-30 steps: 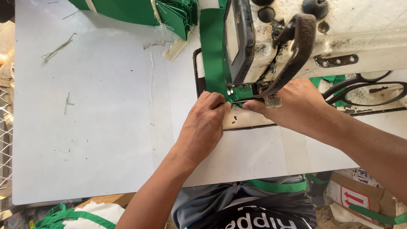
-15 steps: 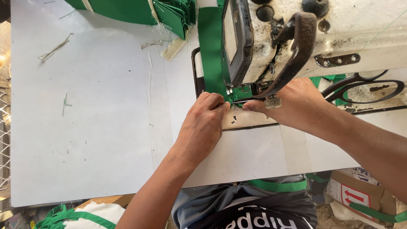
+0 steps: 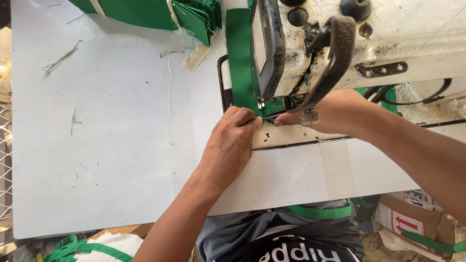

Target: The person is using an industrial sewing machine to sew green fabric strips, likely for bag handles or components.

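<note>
A worn white sewing machine [image 3: 388,39] stands at the upper right of a white table [image 3: 107,145]. A green fabric strip [image 3: 240,58] runs under its head toward the far edge. My left hand [image 3: 230,145] presses fingertips on the strip's near end right at the presser foot. My right hand [image 3: 330,114] reaches in from the right under the machine's dark lever, with fingers pinched on the same green strip by the needle. The needle area itself is mostly hidden by the lever and my fingers.
A stack of folded green fabric pieces [image 3: 155,12] lies at the table's far edge. Loose thread scraps [image 3: 60,58] are scattered on the left. Black scissors [image 3: 412,94] rest behind my right hand. A cardboard box [image 3: 412,223] and green straps sit below the table.
Both hands stay at the presser foot; the green strip end has shifted slightly under the fingers. The view has barely moved.
</note>
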